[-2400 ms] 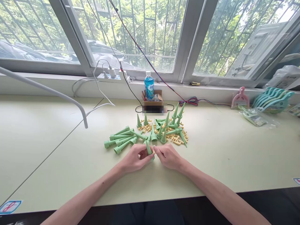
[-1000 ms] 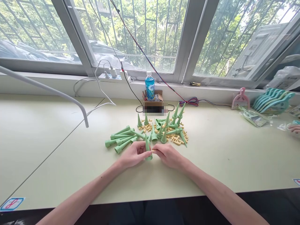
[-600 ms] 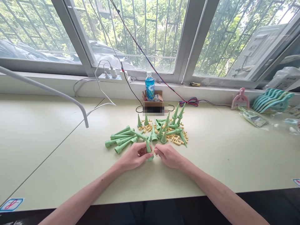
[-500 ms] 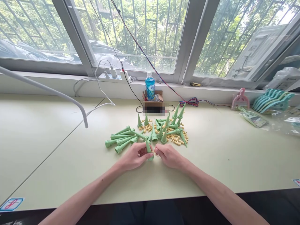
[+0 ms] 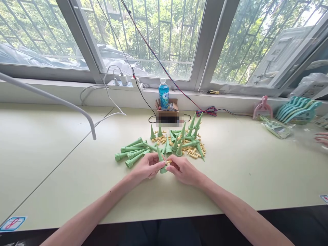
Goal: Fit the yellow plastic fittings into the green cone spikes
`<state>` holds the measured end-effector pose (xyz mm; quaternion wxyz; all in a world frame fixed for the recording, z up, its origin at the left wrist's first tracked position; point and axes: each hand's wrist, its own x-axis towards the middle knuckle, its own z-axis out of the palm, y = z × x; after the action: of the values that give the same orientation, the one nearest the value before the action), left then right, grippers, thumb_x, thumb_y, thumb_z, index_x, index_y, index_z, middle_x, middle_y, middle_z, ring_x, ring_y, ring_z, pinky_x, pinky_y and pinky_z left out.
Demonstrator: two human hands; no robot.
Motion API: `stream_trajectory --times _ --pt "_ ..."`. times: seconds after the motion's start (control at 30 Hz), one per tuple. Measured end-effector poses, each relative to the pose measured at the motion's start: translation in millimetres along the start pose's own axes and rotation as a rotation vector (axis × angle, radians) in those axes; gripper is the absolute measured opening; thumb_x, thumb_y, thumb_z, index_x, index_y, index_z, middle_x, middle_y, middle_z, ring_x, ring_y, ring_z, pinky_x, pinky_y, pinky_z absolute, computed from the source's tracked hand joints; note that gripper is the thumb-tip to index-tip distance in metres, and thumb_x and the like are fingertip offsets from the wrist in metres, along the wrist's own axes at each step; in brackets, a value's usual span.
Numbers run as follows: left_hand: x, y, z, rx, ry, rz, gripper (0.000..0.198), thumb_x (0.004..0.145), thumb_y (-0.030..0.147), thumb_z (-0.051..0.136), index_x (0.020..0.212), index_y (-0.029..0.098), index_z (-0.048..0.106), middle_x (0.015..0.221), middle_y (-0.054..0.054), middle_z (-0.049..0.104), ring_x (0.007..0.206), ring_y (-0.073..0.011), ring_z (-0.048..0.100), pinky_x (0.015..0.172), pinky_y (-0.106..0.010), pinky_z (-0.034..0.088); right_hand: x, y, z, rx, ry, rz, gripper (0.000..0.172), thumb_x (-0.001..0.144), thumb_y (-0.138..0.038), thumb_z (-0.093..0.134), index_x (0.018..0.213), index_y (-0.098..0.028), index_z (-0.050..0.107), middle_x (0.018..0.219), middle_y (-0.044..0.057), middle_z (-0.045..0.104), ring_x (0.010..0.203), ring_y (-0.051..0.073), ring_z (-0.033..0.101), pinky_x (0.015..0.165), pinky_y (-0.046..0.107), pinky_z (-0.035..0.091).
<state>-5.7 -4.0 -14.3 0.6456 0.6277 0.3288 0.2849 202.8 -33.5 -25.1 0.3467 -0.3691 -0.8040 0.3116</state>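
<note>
Fingers of my left hand (image 5: 149, 166) are closed around a green plastic cone-shaped spike (image 5: 160, 156), its point tilted up and away. My right hand (image 5: 183, 169) pinches a small yellow T-shaped valve piece (image 5: 168, 163) against the spike's side. Whether the piece sits in a hole there, I cannot tell. Beyond my left hand lie several green spikes (image 5: 135, 153) on their sides. Past my right hand are loose yellow valve pieces (image 5: 193, 152) and several green cones standing upright (image 5: 179, 149).
A blue drink bottle (image 5: 164, 94) stands in a small cardboard box (image 5: 174, 106) at the back. Coiled wires (image 5: 210, 111) lie beside it. Pink (image 5: 263, 108) and teal plastic items (image 5: 297, 110) are at the right, where another person's hand (image 5: 322, 138) shows. A white cable (image 5: 64, 97) hangs at left.
My right hand has shifted slightly left, bringing the yellow piece against the spike. The spike has tilted a little in my left hand. Another person's hand has appeared at the right edge.
</note>
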Motion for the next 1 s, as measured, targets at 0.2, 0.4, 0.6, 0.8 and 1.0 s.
stream_trajectory --times 0.2,0.4,0.6,0.8,1.0 --pt "-0.2 -2.3 -3.3 -0.001 -0.076 -0.022 0.036 0.089 0.049 0.067 0.095 0.014 0.064 0.054 0.008 0.044 0.038 -0.0037 0.033 0.038 -0.017 0.025 -0.7 8.1 2.7 -0.015 0.029 -0.040 0.039 0.104 -0.048 0.041 0.077 -0.021 0.043 0.065 -0.003 0.047 0.053 0.011 0.039 0.052 0.022 0.029" --pt "-1.4 -0.3 -2.3 0.109 -0.130 -0.016 0.033 0.089 0.046 0.068 0.095 0.013 0.066 0.061 0.004 0.053 0.040 -0.0045 0.039 0.039 -0.017 0.031 -0.6 9.4 5.5 -0.137 0.033 -0.044 0.050 0.107 -0.046 0.030 0.064 -0.020 0.033 0.056 -0.005 0.035 0.048 0.009 0.028 0.050 0.024 0.021" --pt "0.6 -2.9 -0.4 0.156 -0.139 -0.005 0.034 0.087 0.046 0.070 0.094 0.012 0.067 0.062 0.002 0.056 0.040 -0.0052 0.043 0.038 -0.017 0.032 -0.2 6.9 7.3 -0.155 0.021 -0.027 0.056 0.108 -0.045 0.025 0.059 -0.019 0.031 0.054 -0.004 0.031 0.049 0.009 0.025 0.052 0.026 0.021" --pt "-0.3 0.4 0.2 0.142 -0.085 0.012 0.036 0.088 0.047 0.068 0.096 0.012 0.068 0.061 0.003 0.055 0.039 -0.0040 0.040 0.038 -0.016 0.031 1.4 8.1 7.3 -0.126 0.094 -0.014 0.050 0.106 -0.043 0.031 0.062 -0.020 0.030 0.054 -0.004 0.034 0.049 0.009 0.030 0.051 0.025 0.022" --pt "-1.5 4.9 1.3 0.177 -0.038 0.019 0.036 0.088 0.048 0.067 0.096 0.013 0.069 0.061 0.003 0.055 0.041 -0.0052 0.040 0.039 -0.018 0.032 1.7 7.5 5.6 -0.107 0.128 -0.003 0.046 0.105 -0.041 0.031 0.064 -0.021 0.030 0.055 -0.005 0.035 0.049 0.009 0.030 0.050 0.025 0.024"
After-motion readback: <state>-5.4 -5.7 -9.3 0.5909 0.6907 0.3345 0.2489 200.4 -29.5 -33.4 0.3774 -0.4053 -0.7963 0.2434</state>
